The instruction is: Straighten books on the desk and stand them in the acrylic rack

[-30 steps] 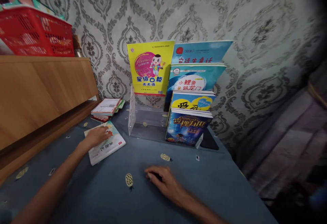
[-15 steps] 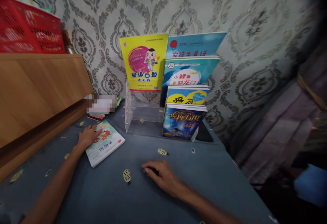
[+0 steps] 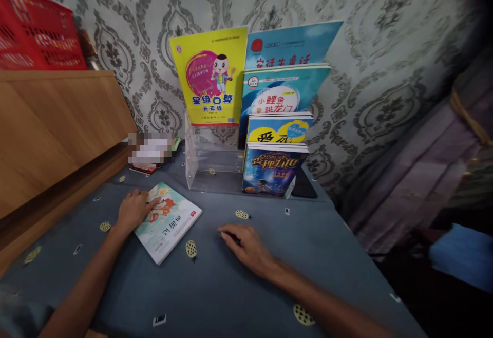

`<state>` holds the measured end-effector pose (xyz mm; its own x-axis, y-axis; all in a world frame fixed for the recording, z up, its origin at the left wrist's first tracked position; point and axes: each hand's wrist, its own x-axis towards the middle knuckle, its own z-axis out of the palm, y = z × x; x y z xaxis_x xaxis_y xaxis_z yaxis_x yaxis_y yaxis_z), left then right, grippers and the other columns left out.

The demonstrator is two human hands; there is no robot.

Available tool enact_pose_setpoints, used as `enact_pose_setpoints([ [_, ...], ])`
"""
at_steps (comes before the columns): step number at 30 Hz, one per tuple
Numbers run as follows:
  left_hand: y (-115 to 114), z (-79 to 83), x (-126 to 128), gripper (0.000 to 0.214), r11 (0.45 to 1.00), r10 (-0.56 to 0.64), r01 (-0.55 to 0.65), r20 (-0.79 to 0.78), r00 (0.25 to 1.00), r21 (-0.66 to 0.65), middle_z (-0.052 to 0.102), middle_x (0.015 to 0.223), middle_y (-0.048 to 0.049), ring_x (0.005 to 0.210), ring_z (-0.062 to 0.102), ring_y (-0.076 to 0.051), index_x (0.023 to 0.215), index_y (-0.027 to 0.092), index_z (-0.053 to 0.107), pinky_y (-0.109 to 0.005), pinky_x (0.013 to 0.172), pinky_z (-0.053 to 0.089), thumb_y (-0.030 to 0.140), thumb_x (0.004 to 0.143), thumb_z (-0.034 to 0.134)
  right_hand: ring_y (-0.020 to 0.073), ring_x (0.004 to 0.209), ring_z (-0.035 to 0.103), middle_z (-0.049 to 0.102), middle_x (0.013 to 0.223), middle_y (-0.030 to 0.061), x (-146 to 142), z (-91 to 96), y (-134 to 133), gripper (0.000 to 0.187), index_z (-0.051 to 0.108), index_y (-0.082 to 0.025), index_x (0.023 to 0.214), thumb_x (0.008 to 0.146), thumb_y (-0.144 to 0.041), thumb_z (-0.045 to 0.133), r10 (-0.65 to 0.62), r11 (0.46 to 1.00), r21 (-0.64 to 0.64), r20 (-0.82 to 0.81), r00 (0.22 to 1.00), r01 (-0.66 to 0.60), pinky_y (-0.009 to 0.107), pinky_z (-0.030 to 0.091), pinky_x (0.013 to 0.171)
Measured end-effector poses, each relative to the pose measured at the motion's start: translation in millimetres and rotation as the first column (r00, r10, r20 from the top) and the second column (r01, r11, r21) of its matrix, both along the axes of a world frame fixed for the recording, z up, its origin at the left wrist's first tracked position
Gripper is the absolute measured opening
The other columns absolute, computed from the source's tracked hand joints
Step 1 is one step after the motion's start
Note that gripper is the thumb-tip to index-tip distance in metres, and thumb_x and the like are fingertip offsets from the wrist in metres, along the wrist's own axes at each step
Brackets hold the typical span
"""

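A book [image 3: 173, 225] with a pale green and white cover lies flat on the table, turned at an angle to me. My left hand [image 3: 133, 210] holds it at its far left edge, the thumb on the cover and the other fingers partly hidden along the edge. My right hand [image 3: 246, 245] rests on the cloth, loosely curled and empty, with a gap between thumb and forefinger. Beyond it stands a clear tiered book rack [image 3: 191, 166]. Its right side carries several books, the dark blue one [image 3: 269, 171] in front. A yellow workbook [image 3: 211, 78] stands at its upper left.
Behind my left hand is a small stack of books or papers [image 3: 152, 153], partly blurred. A wooden cabinet [image 3: 65, 122] with a red basket [image 3: 38, 30] on top stands at the left. A dark flat object [image 3: 304, 188] lies beside the rack. A curtain [image 3: 416, 173] hangs at the right.
The pale book has slid right and towards me along with my left hand, and now lies farther from the small stack. My right hand has barely moved. The view has shifted slightly.
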<state>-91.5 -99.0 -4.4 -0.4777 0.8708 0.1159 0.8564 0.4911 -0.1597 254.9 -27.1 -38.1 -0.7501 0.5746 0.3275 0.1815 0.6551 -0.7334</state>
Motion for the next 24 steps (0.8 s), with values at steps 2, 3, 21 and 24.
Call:
enact_pose_setpoints([
  [2, -4, 4.1, 9, 0.062, 1.0, -0.02, 0.02, 0.003, 1.0, -0.009, 0.068, 0.11, -0.0197, 0.106, 0.064, -0.034, 0.113, 0.012, 0.07, -0.041, 0.092, 0.048, 0.057, 0.097, 0.031, 0.0218, 0.093, 0.069, 0.075, 0.098, 0.0092, 3, -2.8, 1, 0.028, 0.072, -0.019, 0.106, 0.099, -0.025, 0.045, -0.023, 0.997, 0.07, -0.028, 0.999, 0.025, 0.037, 0.055, 0.087],
  [3, -6, 6.4, 15, 0.062, 0.999, -0.026, 0.026, 0.007, 1.0, -0.019, 0.069, 0.109, -0.0198, 0.105, 0.065, -0.034, 0.11, 0.012, 0.071, -0.041, 0.09, 0.049, 0.056, 0.098, 0.029, 0.0216, 0.094, 0.069, 0.074, 0.098, 0.0091, 4, -4.0, 2, 0.028, 0.071, -0.019, 0.106, 0.1, -0.024, 0.044, -0.033, 0.994, 0.1, -0.042, 0.999, 0.037, 0.038, 0.055, 0.088],
  [21, 3, 31.8, 149, 0.039, 0.909, -0.303, 0.357, 0.246, 0.921, -0.215, 0.072, 0.11, -0.0167, 0.111, 0.067, -0.032, 0.111, 0.016, 0.069, -0.04, 0.091, 0.048, 0.042, 0.098, 0.042, 0.0262, 0.117, 0.064, 0.068, 0.121, 0.011, 27, -12.6, 23, 0.027, 0.069, -0.024, 0.113, 0.099, -0.028, 0.046, -0.235, 0.951, 0.195, -0.049, 0.971, 0.24, 0.048, 0.051, 0.104],
  [24, 11, 48.2, 150, 0.035, 0.872, -0.362, 0.418, 0.24, 0.901, -0.254, 0.072, 0.11, -0.0161, 0.11, 0.067, -0.033, 0.105, 0.018, 0.071, -0.04, 0.091, 0.048, 0.042, 0.094, 0.048, 0.0244, 0.112, 0.066, 0.07, 0.114, 0.0103, 34, -3.6, 24, 0.027, 0.07, -0.023, 0.11, 0.099, -0.025, 0.045, -0.187, 0.954, 0.232, -0.043, 0.981, 0.192, 0.044, 0.053, 0.1],
])
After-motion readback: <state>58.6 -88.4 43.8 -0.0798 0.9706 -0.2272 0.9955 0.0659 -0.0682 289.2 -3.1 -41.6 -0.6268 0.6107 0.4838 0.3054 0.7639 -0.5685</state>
